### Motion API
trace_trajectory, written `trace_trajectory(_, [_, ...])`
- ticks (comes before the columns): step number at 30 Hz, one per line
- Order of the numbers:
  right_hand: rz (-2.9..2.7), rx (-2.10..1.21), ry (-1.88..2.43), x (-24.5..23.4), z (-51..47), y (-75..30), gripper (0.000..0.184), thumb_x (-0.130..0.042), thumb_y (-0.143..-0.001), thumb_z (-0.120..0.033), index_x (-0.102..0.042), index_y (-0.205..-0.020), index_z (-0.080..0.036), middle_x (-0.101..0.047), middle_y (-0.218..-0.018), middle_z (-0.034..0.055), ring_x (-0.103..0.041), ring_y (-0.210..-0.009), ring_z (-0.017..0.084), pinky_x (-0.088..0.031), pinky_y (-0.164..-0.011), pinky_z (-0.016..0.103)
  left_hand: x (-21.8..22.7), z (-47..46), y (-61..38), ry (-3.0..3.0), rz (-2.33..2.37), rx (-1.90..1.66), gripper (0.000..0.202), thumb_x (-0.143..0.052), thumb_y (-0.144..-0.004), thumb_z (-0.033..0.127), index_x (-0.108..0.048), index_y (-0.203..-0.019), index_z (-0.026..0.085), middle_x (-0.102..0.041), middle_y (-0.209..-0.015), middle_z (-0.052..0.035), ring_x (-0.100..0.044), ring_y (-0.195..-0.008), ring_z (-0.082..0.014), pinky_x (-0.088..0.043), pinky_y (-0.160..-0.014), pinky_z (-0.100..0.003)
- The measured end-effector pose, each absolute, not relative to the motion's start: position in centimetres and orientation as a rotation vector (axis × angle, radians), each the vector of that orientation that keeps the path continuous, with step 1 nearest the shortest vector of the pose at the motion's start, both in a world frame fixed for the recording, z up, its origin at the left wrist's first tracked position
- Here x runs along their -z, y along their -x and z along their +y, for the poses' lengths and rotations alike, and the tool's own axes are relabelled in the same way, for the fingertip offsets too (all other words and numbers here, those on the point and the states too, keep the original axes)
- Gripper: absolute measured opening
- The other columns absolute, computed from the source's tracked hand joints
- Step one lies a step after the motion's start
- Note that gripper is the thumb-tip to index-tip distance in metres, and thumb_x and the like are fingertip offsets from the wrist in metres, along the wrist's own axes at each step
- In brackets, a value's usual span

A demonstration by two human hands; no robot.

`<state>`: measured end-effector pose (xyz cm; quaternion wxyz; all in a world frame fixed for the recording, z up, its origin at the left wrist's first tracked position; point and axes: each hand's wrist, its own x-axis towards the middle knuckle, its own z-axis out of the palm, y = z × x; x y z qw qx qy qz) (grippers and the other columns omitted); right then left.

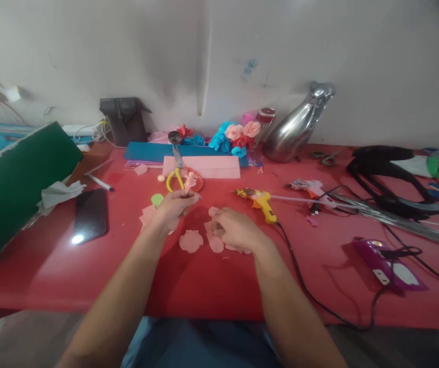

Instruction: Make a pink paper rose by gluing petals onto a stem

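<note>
My left hand (175,207) is closed around the base of a small pink paper flower (190,181) held upright above the red table (211,281). My right hand (234,230) rests on the table with fingers curled, pinching at a cut pink paper petal (214,240). Several more pink petals (190,241) lie loose between and around both hands. Yellow-handled scissors (176,171) lie just beyond the left hand. A yellow glue gun (259,200) lies to the right of my right hand, its black cord trailing toward the table's front edge.
Folded pink and blue paper (204,164) and finished paper flowers (236,135) sit at the back. A phone (90,214) and a green sheet (12,189) lie left. A silver jug (299,128), second glue gun (309,188), wires (395,220) and a purple device (390,265) crowd the right.
</note>
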<state>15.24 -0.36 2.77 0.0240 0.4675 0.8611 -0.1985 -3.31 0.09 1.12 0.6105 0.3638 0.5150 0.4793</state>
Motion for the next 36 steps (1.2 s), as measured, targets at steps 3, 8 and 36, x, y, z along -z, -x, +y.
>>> trace_trajectory(3, [2.777, 0.686, -1.5, -3.0, -0.2, -15.3, 0.006, -0.053, -0.071, -0.014, -0.054, -0.068, -0.018, -0.058, -0.078, 0.0024, -0.05, -0.069, 0.013, -0.026, -0.054, 0.024, -1.1, 0.1, 3.2, -0.851, 1.19, -1.094, 0.024, -0.072, -0.062, 0.032, -0.059, -0.071, 0.014, -0.04, -0.054, 0.0059, -0.025, -0.042, -0.0019, -0.016, -0.042, -0.02])
trace_trajectory(8, [2.826, 0.935, -1.573, -3.0, 0.4, -15.8, 0.01, -0.051, -0.073, -0.016, -0.052, -0.063, -0.018, -0.056, -0.07, 0.0001, -0.05, -0.068, 0.013, -0.029, -0.057, 0.023, -0.9, -0.2, 2.6, -0.91, 1.169, -0.984, 0.022, -0.07, -0.063, 0.031, -0.056, -0.069, 0.014, -0.045, -0.058, 0.0042, -0.028, -0.043, -0.0018, -0.018, -0.041, -0.02])
trace_trajectory(36, [2.592, 0.514, -1.99, -1.3, 0.4, -14.2, 0.008, -0.054, -0.074, -0.019, -0.061, -0.071, -0.02, -0.064, -0.078, 0.0036, -0.056, -0.075, 0.017, -0.028, -0.053, 0.025, -0.3, -0.3, 1.5, -1.02, 1.409, -0.901, 0.014, -0.063, -0.063, 0.015, -0.063, -0.076, 0.013, -0.059, -0.067, -0.0014, -0.043, -0.051, -0.0065, -0.03, -0.048, -0.02])
